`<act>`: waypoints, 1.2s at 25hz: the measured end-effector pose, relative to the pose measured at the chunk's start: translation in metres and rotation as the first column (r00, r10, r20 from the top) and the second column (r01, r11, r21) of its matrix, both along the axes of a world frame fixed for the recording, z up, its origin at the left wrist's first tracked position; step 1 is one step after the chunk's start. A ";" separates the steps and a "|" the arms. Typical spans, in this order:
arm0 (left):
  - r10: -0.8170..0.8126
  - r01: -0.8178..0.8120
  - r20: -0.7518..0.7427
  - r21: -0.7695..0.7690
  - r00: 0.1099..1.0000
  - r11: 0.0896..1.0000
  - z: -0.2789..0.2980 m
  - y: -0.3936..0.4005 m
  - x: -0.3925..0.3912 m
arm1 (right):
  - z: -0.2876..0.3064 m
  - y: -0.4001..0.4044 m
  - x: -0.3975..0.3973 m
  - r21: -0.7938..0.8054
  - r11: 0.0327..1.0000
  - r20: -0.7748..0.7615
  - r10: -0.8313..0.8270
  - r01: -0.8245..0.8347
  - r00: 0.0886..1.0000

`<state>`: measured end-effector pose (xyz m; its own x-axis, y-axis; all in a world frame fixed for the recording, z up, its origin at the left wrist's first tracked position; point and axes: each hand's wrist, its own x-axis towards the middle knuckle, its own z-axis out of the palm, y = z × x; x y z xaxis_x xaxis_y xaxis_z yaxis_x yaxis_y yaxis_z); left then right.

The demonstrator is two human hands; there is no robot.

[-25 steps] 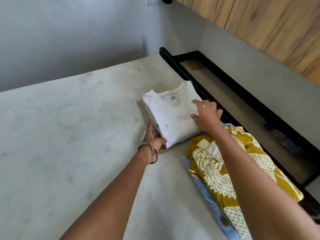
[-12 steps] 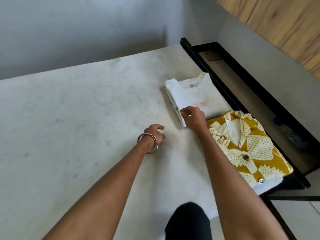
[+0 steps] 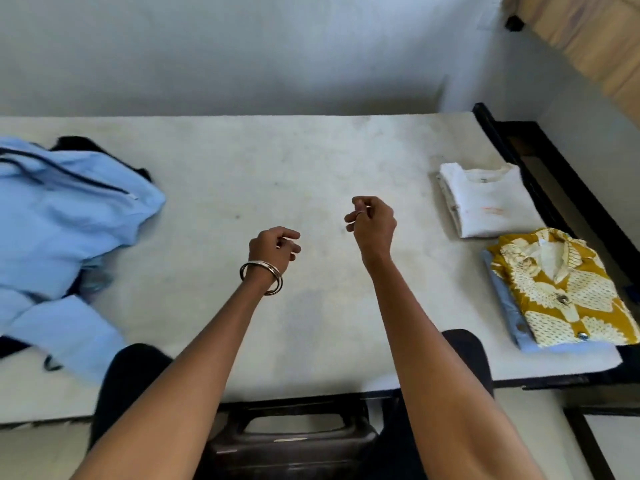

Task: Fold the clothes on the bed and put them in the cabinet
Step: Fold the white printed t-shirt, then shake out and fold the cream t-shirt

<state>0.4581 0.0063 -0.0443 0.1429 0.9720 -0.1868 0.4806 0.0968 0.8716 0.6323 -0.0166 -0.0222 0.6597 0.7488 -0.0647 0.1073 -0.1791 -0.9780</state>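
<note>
Both hands have left the folded white T-shirt (image 3: 485, 202): half a second ago the right hand (image 3: 372, 225) pinched its near corner, whereas now it hangs over bare mattress (image 3: 277, 168), well apart from the shirt, which lies beyond its knuckle side. The left hand (image 3: 273, 249), with a metal bangle (image 3: 261, 277) at the wrist, has likewise drifted toward the middle of the bed. Fingers of each hand are loosely curled and grasp nothing. The view has swung left, bringing unfolded garments into sight.

Judgement: the white shirt's fold is finished, and the next item is about to be taken up; nothing has yet gone to the cabinet (image 3: 588, 36), whose wood-grain front shows at upper right.

Materials and shapes: the white shirt is a soft, compact rectangle with neckline uppermost. Just nearer lies a folded yellow patterned shirt (image 3: 561, 292), crisp-looking, buttoned, resting upon a folded pale-blue garment (image 3: 509, 313) of which only the edge shows. Far beyond the left hand's outer side sprawls a light-blue jacket (image 3: 65, 230), limp and creased, with a dark zip line, over some dark cloth (image 3: 79, 145). The mattress surface is matte, off-white and faintly stained.
</note>
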 end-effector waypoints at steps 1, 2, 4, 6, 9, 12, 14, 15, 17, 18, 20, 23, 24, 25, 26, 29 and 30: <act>0.039 -0.039 -0.001 0.021 0.999 0.999 0.004 -0.002 -0.032 | -0.001 0.001 -0.029 -0.014 0.997 0.023 0.076 -0.076 0.997; 0.074 -0.073 -0.005 0.036 0.997 0.997 0.007 -0.003 -0.063 | -0.002 0.001 -0.056 -0.051 0.986 0.061 0.164 -0.161 0.985; 0.140 -0.139 -0.013 0.052 0.990 0.989 0.009 -0.002 -0.119 | -0.010 0.007 -0.105 -0.121 0.935 0.129 0.348 -0.334 0.928; 0.233 -0.230 -0.037 0.067 0.972 0.971 0.014 0.002 -0.179 | -0.018 0.019 -0.156 -0.172 0.862 0.192 0.504 -0.477 0.842; 0.402 -0.394 -0.116 0.087 0.908 0.915 0.011 0.010 -0.268 | -0.027 0.041 -0.226 -0.214 0.760 0.241 0.650 -0.614 0.721; 0.601 -0.553 -0.290 0.234 0.745 0.800 0.002 0.023 -0.344 | -0.034 0.063 -0.280 -0.233 0.684 0.263 0.729 -0.691 0.632; 0.725 -0.696 -0.381 0.240 0.574 0.677 0.003 0.039 -0.385 | -0.038 0.085 -0.310 -0.256 0.648 0.267 0.761 -0.717 0.592; 0.774 -0.788 -0.405 0.177 0.487 0.589 0.006 0.047 -0.402 | -0.039 0.096 -0.321 -0.262 0.634 0.268 0.772 -0.728 0.576; 0.864 -0.932 -0.350 -0.107 0.362 0.347 0.003 0.069 -0.442 | -0.044 0.120 -0.346 -0.269 0.591 0.255 0.805 -0.761 0.535; 0.908 -0.932 -0.276 -0.272 0.314 0.240 -0.001 0.078 -0.459 | -0.046 0.131 -0.357 -0.269 0.572 0.246 0.819 -0.775 0.519; 0.959 -0.855 -0.087 -0.480 0.268 0.196 -0.012 0.089 -0.481 | -0.050 0.148 -0.378 -0.267 0.526 0.243 0.848 -0.808 0.471; 0.946 -0.851 0.051 -0.425 0.319 0.310 -0.025 0.104 -0.489 | -0.053 0.168 -0.406 -0.247 0.453 0.239 0.885 -0.857 0.399; 0.941 -0.869 0.037 -0.372 0.336 0.325 -0.026 0.110 -0.489 | -0.052 0.174 -0.415 -0.234 0.419 0.249 0.898 -0.877 0.363; 0.941 -0.890 -0.004 -0.324 0.339 0.320 -0.022 0.116 -0.487 | -0.049 0.179 -0.425 -0.223 0.385 0.265 0.908 -0.896 0.324; 0.941 -0.918 -0.072 -0.256 0.331 0.303 -0.017 0.120 -0.485 | -0.045 0.182 -0.435 -0.214 0.354 0.285 0.914 -0.910 0.289; 0.936 -0.936 -0.029 -0.044 0.351 0.350 0.020 0.131 -0.464 | -0.032 0.193 -0.471 -0.221 0.273 0.351 0.918 -0.936 0.185; 0.893 -0.897 0.107 -0.014 0.437 0.441 0.035 0.136 -0.452 | -0.027 0.195 -0.483 -0.227 0.271 0.377 0.910 -0.935 0.173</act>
